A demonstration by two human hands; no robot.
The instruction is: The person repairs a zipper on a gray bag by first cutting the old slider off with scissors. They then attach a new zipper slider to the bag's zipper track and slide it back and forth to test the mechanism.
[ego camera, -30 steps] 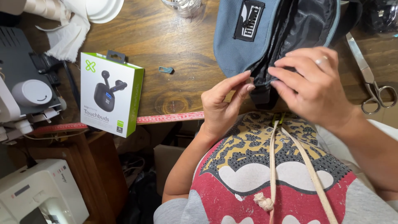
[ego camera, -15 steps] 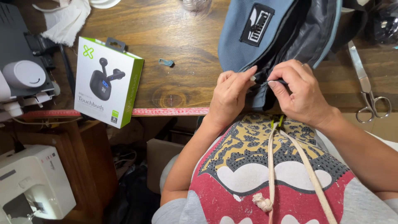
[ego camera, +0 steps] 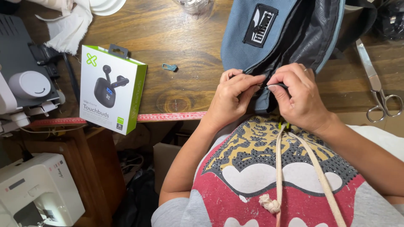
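Now we hold both hands close together at the near edge of the wooden table [ego camera: 176, 33]. Our left hand [ego camera: 229, 101] and right hand [ego camera: 301, 101] almost touch, fingertips pinched on the lower edge of the blue bag [ego camera: 244, 46], where its black lining [ego camera: 311, 38] meets the blue fabric. What small part sits between the fingers, we cannot tell. The bag lies flat on the table in front of us, w/ a black patch [ego camera: 261, 25] on its blue side.

Right of the bag lie metal scissors [ego camera: 376, 88], well apart from our hands. Left of the hands, a small metal clip [ego camera: 169, 67] lies on the wood, and further left stands a green & white earbud box [ego camera: 111, 88] at the table edge. A red measuring tape [ego camera: 168, 116] runs along that edge. A white sewing machine [ego camera: 35, 189] is at bottom left, below the table, & white cloth [ego camera: 67, 29] at top left.
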